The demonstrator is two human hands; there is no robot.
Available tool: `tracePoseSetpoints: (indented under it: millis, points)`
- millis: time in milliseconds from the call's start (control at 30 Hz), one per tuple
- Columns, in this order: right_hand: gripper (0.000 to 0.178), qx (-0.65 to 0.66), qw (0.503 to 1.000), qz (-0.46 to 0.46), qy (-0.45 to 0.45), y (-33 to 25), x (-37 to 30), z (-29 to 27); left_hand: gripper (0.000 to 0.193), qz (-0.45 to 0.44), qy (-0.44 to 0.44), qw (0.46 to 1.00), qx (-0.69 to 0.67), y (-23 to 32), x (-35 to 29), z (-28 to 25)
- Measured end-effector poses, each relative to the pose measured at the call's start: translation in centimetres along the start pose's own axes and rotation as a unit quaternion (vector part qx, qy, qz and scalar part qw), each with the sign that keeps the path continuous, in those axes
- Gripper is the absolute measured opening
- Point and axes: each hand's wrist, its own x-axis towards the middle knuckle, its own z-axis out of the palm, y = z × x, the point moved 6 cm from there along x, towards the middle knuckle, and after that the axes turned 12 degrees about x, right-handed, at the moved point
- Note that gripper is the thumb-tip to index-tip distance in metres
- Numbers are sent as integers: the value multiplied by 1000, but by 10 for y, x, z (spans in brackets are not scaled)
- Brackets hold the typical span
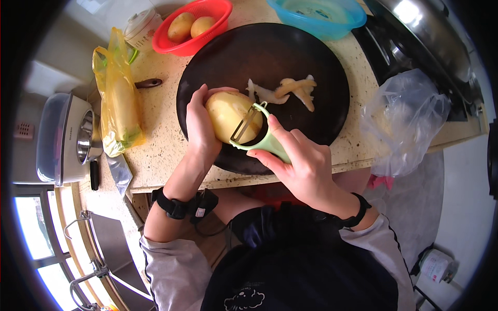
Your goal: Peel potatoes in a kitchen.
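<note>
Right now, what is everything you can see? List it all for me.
potato: one, yellow, mostly peeled, held over the tray
peeler: one, pale green, blade on the potato
round tray: one, black, on the counter
peels: small pile, pale, on the tray
red basket: one, top centre, holding two unpeeled potatoes
blue basket: one, top right
yellow bag: one, left of the tray
clear bag: one, right counter edge
white appliance: one, far left
left hand: holds the potato
right hand: holds the peeler
</note>
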Motion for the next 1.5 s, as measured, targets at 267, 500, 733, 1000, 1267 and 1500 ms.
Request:
tracePoseSetpoints:
  millis: [267, 500, 733, 1000, 1267, 1500]
  points:
    - [58, -18, 997, 54, -44, -1, -11, 2, 42, -26, -17, 999, -43, -10, 8, -8]
    - [55, -55, 995, 61, -49, -4, -17, 5, 42, -28, -14, 999, -43, -12, 10, -11]
    - [51, -75, 993, 57, -70, -4, -16, 4, 42, -22, 0, 999, -49, -10, 10, -12]
    - [48, -93, 991, 66, -72, -7, -15, 4, 40, -35, 23, 997, -61, -13, 12, -15]
    - [45, -81, 983, 103, -126, 3, -16, 9, 40, -24, 32, 997, -66, -15, 12, -20]
    - [31, 39, 971, 191, -137, 9, 29, -22, 45, 57, -36, 997, 28, 2, 16, -25]
